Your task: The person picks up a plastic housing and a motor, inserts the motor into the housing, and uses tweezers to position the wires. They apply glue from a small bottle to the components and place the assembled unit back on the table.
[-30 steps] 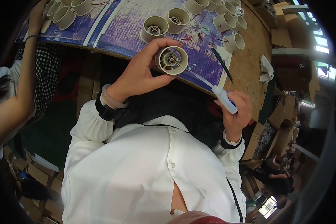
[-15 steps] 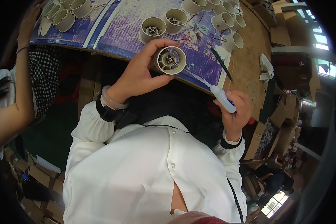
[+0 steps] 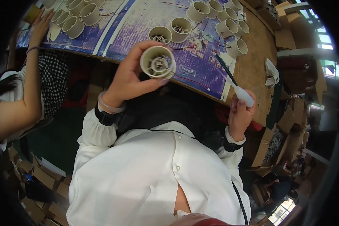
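My left hand (image 3: 128, 77) is closed around a white cylindrical housing (image 3: 147, 62), holding it at the table's near edge. The housing's open end is turned up towards me, showing a spoked ring with a small round part at its centre. A small white squeeze bottle (image 3: 244, 96) with a long thin nozzle is gripped in my right hand (image 3: 242, 115), off to the right. Its nozzle points up and left, well apart from the housing. Just beyond my left hand stands a similar housing (image 3: 160, 34) on the table.
More white housings with thin wires stand on the purple-printed table cover (image 3: 132, 26). A dark green stick (image 3: 226, 69) lies near the cover's right edge, and a crumpled white tissue (image 3: 272, 71) lies further right. At left, a co-worker's hand (image 3: 43, 24) rests near other housings.
My left hand has drawn the housing left and tilted it. My right hand has moved the bottle right, away from the housing. The whole view has also shifted slightly.
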A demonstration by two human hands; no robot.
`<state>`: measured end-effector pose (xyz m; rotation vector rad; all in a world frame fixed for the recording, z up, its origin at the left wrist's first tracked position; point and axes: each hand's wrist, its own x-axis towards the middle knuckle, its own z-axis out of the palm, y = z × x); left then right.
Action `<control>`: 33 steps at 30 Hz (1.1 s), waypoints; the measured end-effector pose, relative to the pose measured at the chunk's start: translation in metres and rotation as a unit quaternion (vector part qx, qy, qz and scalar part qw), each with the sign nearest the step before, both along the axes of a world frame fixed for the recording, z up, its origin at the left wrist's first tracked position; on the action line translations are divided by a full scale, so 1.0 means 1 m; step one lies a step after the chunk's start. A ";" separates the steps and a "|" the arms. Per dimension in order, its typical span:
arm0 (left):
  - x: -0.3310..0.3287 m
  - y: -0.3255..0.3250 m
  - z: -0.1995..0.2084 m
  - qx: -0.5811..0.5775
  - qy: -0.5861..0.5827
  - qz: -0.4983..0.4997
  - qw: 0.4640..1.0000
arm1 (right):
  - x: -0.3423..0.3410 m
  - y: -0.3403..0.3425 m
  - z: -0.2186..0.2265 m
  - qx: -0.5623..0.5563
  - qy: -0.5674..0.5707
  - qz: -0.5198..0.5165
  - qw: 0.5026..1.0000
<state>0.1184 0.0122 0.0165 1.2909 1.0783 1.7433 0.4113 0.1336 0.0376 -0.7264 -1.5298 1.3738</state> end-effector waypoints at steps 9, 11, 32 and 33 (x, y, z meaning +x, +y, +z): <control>-0.091 -0.014 -0.006 -0.073 0.175 0.217 0.958 | -0.023 0.001 -0.003 0.006 -0.008 0.009 1.000; -0.099 -0.011 -0.007 -0.097 0.230 0.238 0.939 | -0.024 0.001 -0.004 0.012 -0.012 0.009 1.000; -0.023 0.030 0.017 -0.037 0.402 0.205 0.892 | -0.032 -0.005 -0.006 -0.009 -0.006 -0.013 1.000; -0.019 0.029 0.019 -0.042 0.318 0.176 0.931 | -0.032 -0.006 -0.006 -0.005 -0.013 -0.016 1.000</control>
